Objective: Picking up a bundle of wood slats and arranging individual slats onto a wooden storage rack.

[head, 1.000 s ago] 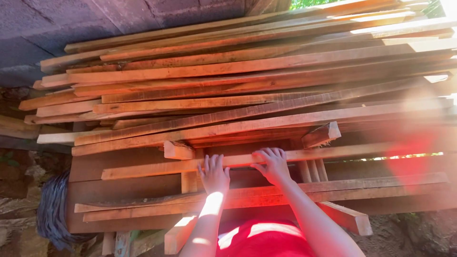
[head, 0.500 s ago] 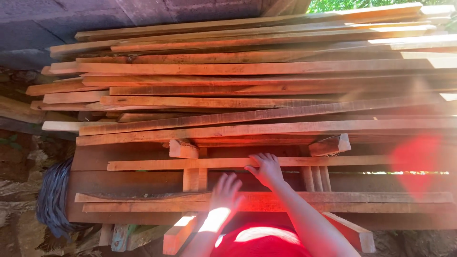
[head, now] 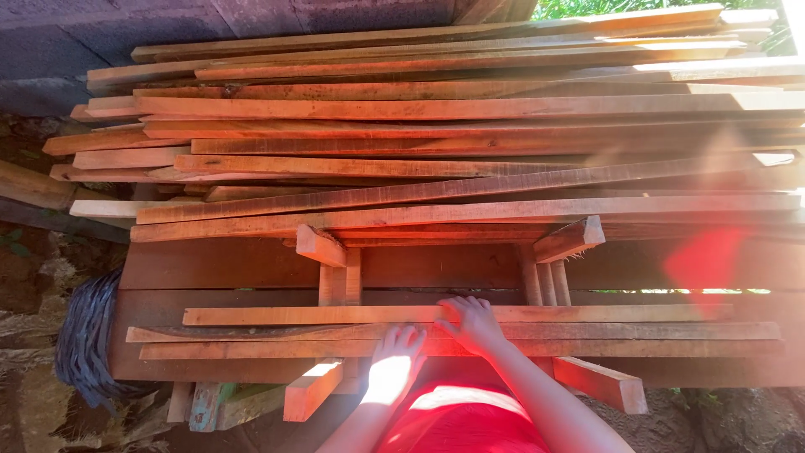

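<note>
A long thin wooden slat (head: 335, 315) lies across the near side of a big stack of planks (head: 436, 134), just above two other slats (head: 251, 340). My right hand (head: 475, 323) is curled over this slat near its middle and grips it. My left hand (head: 396, 356) rests flat, fingers apart, on the two slats below it, a little to the left. My red top (head: 461, 419) fills the bottom of the view.
Short wooden blocks (head: 323, 247) and upright spacers (head: 543, 281) prop the upper planks. A dark coil of hose or cable (head: 84, 344) hangs at the left. A grey block wall (head: 101, 33) stands behind, and green leaves show at the top right.
The slat under my right hand has come down toward me and now lies against the two lower slats. My left hand left it and dropped onto the lower slats.
</note>
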